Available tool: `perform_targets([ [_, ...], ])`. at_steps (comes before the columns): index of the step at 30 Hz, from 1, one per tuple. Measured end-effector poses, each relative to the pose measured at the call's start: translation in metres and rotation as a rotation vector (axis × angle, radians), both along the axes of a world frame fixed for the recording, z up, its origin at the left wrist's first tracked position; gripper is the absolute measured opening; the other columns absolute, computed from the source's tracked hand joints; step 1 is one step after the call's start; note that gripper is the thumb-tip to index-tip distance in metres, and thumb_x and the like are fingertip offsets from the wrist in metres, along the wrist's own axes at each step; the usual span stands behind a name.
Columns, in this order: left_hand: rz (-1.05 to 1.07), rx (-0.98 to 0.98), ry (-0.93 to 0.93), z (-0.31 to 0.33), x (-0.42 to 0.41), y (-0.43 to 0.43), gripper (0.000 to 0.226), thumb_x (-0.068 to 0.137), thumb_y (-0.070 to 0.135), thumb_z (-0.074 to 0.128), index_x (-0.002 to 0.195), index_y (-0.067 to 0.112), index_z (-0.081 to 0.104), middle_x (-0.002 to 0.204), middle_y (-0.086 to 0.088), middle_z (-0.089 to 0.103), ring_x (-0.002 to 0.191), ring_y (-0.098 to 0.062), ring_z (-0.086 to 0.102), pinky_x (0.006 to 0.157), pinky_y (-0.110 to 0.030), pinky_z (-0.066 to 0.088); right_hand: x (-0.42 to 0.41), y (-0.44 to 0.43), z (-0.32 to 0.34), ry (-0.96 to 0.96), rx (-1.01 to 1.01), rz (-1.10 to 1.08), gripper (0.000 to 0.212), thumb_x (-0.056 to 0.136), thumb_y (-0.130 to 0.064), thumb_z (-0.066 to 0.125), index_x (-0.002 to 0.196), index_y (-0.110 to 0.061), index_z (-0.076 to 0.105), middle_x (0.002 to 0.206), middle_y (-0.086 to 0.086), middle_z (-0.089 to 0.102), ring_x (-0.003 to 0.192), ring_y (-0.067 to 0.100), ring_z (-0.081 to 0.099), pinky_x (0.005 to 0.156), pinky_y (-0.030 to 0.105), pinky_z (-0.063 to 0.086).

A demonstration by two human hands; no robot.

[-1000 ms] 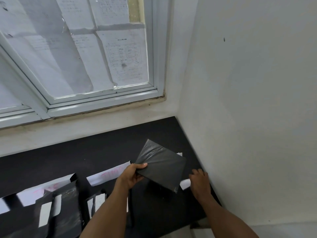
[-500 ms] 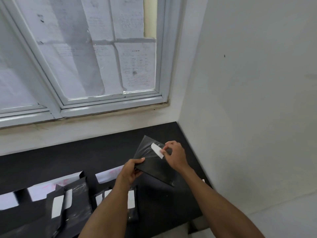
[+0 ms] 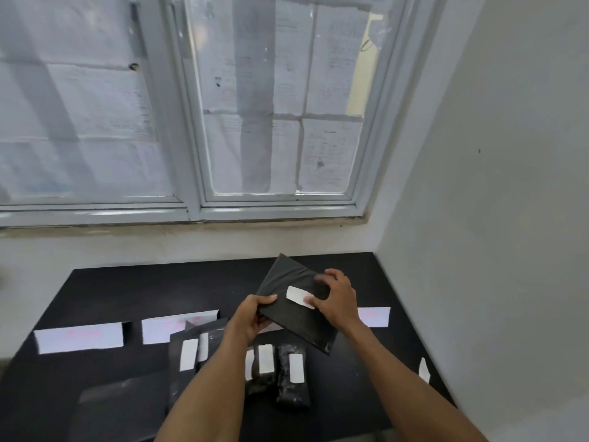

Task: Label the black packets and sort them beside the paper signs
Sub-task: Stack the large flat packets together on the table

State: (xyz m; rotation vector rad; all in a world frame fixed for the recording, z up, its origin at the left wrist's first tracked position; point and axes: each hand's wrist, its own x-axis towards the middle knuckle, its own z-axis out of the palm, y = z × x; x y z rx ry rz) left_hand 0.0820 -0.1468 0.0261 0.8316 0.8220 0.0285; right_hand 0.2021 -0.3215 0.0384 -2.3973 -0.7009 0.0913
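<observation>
A flat black packet [image 3: 296,317] is held tilted above the black table [image 3: 134,291]. My left hand [image 3: 253,317] grips its left edge, thumb on top. My right hand [image 3: 338,298] lies on the packet's upper face, thumb and fingers pressing a white label [image 3: 298,296] onto it. Paper signs with pink writing lie in a row: one at the left [image 3: 79,338], one in the middle [image 3: 173,325], one at the right [image 3: 373,315]. Labelled black packets lie below the signs [image 3: 188,355], [image 3: 266,365], [image 3: 293,374].
A plain black packet [image 3: 118,406] lies at the front left. A small white label strip [image 3: 423,371] sits near the table's right edge. A grey wall bounds the table on the right; a window with papers stuck to it stands behind.
My right hand came up from the table with a white label and set it on the packet, now pressing it lower on the face. The view has tilted down and left.
</observation>
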Motion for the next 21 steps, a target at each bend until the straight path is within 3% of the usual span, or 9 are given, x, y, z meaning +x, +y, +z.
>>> perform_targets([
  [2,0.016,-0.006,-0.022,0.007,-0.015,0.012,0.026,0.076,0.004,0.069,0.102,0.001,0.067,0.081,-0.008,0.074,0.081,-0.021,0.068,0.062,-0.028,0.054,-0.015,0.015,0.006,0.101,0.027,-0.134,0.097,0.063,-0.062,0.077,0.144,-0.027,0.037,0.151,0.001,0.030,0.139,0.024,0.031,0.109,0.047,0.033],
  [4,0.041,-0.016,-0.049,0.013,-0.031,0.026,0.028,0.078,0.004,0.068,0.106,0.000,0.066,0.085,-0.009,0.073,0.081,-0.022,0.068,0.062,-0.028,0.055,-0.030,0.030,0.011,0.250,0.090,-0.253,0.116,0.056,-0.073,0.074,0.149,-0.027,0.023,0.153,0.006,0.029,0.139,0.029,0.032,0.108,0.051,0.037],
  [7,0.066,0.014,-0.063,0.020,-0.054,0.046,0.036,0.078,0.006,0.070,0.113,-0.002,0.064,0.094,-0.011,0.072,0.083,-0.023,0.068,0.063,-0.029,0.057,-0.051,0.053,0.015,0.429,0.289,-0.305,0.104,0.061,-0.065,0.077,0.145,-0.024,0.030,0.142,0.008,0.046,0.128,0.029,0.047,0.100,0.041,0.042],
  [9,0.041,0.072,-0.046,0.023,-0.068,0.058,0.043,0.076,0.013,0.076,0.115,-0.001,0.063,0.098,-0.011,0.071,0.084,-0.022,0.069,0.060,-0.030,0.058,-0.063,0.067,0.016,0.410,0.357,-0.317,0.089,0.068,-0.055,0.078,0.140,-0.023,0.038,0.137,0.007,0.052,0.123,0.027,0.051,0.096,0.036,0.044],
  [12,0.003,0.251,0.006,0.027,-0.088,0.077,0.055,0.060,0.035,0.090,0.100,0.007,0.065,0.096,-0.010,0.071,0.087,-0.023,0.071,0.064,-0.033,0.061,-0.083,0.090,0.020,0.333,0.377,-0.304,0.080,0.071,-0.049,0.079,0.137,-0.021,0.043,0.134,0.007,0.054,0.121,0.027,0.053,0.098,0.037,0.045],
  [14,0.019,0.401,0.069,0.026,-0.101,0.090,0.055,0.054,0.041,0.092,0.090,0.011,0.063,0.092,-0.007,0.070,0.085,-0.023,0.070,0.068,-0.035,0.062,-0.098,0.106,0.021,0.308,0.380,-0.262,0.083,0.069,-0.047,0.081,0.138,-0.021,0.042,0.135,0.007,0.053,0.122,0.026,0.051,0.101,0.038,0.045],
  [16,0.064,0.482,0.086,0.025,-0.113,0.099,0.046,0.056,0.037,0.092,0.083,0.015,0.062,0.085,-0.004,0.069,0.077,-0.019,0.070,0.058,-0.029,0.059,-0.111,0.120,0.023,0.299,0.354,-0.193,0.090,0.065,-0.046,0.084,0.140,-0.023,0.039,0.135,0.007,0.049,0.123,0.026,0.050,0.100,0.038,0.044],
  [19,0.083,0.475,0.039,0.023,-0.135,0.113,0.033,0.062,0.018,0.089,0.083,0.015,0.063,0.080,-0.004,0.071,0.063,-0.015,0.071,0.048,-0.024,0.054,-0.126,0.136,0.024,0.304,0.283,-0.079,0.105,0.057,-0.043,0.089,0.144,-0.028,0.032,0.135,0.009,0.042,0.121,0.027,0.049,0.099,0.036,0.043],
  [21,0.064,0.458,0.026,0.022,-0.153,0.126,0.033,0.065,0.010,0.086,0.088,0.013,0.064,0.086,-0.006,0.071,0.067,-0.017,0.071,0.051,-0.026,0.056,-0.134,0.145,0.023,0.332,0.232,0.009,0.118,0.052,-0.040,0.093,0.148,-0.029,0.025,0.139,0.010,0.036,0.124,0.028,0.046,0.103,0.038,0.042],
])
